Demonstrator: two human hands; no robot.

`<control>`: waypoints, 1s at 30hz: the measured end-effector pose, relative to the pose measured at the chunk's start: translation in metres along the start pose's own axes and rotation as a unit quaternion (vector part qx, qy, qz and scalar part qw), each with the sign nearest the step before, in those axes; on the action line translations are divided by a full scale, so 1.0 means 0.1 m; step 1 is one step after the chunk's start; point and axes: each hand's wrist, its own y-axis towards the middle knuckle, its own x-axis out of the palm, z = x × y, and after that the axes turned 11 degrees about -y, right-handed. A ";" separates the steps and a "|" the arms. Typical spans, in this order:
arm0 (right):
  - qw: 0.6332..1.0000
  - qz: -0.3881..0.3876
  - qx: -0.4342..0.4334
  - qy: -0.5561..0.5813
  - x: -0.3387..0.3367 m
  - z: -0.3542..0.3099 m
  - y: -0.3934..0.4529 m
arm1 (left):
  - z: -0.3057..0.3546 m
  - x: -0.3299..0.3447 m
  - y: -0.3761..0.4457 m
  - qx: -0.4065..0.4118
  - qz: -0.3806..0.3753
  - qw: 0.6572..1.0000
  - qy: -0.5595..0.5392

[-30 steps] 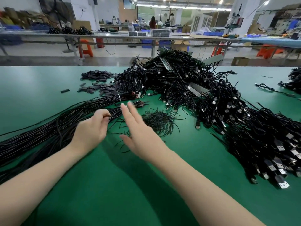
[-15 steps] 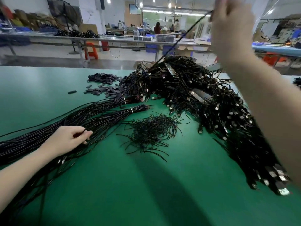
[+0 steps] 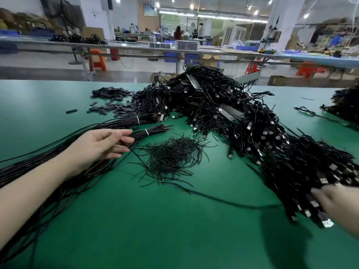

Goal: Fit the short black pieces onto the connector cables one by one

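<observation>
A green worktable [image 3: 174, 239] carries a big heap of black USB connector cables [image 3: 242, 133] running from the far middle to the near right. Bundled cables [image 3: 58, 158] with white ties stretch in from the left. A loose tuft of thin black wire offcuts [image 3: 171, 154] sits centre. Short black pieces [image 3: 114, 107] lie far left of the heap. The left hand [image 3: 103, 146] rests on the bundle, fingers nearly straight. The right hand [image 3: 338, 202], blurred, touches the heap's near end; its grip cannot be told

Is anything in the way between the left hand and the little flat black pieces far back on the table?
Yes. The left hand rests on one tied cable bundle, and a second tied bundle lies between it and the short black pieces.
</observation>
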 end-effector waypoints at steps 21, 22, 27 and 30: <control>0.862 -0.204 -0.248 0.393 -0.03 -2.74 -1.13 | 0.42 1.53 0.40 -0.043 -0.004 0.963 -0.267; 0.856 -0.210 -0.251 0.400 -0.02 -2.73 -1.11 | 0.41 1.51 0.39 -0.051 -0.028 0.969 -0.240; 0.835 -0.293 -0.302 0.355 0.07 -2.69 -1.05 | 0.46 1.49 0.39 -0.049 -0.070 0.969 -0.232; 0.756 -0.457 -0.330 0.332 0.07 -2.59 -0.99 | 0.51 1.44 0.37 -0.050 -0.097 0.959 -0.263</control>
